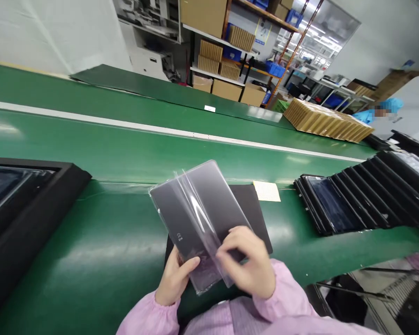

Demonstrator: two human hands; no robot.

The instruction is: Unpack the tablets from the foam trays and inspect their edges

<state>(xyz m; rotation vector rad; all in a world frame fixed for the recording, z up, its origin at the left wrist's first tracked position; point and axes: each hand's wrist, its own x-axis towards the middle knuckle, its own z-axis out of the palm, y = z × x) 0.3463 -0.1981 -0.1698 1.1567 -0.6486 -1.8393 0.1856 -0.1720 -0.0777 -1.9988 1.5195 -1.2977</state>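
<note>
Clear, glossy film (199, 211) wraps a flat, matte grey tablet (225, 197), tilted above a black mat (250, 204) on the smooth green table (108, 246). The left hand (176, 274) clasps its lower edge, thumb uppermost; the blurred right hand (247, 263), fingers curled, possibly pinches film.

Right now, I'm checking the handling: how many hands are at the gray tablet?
2: the left hand holds the gray tablet by its left edge; the right hand, blurred, is at the clear plastic over it. None seem hidden.
</note>
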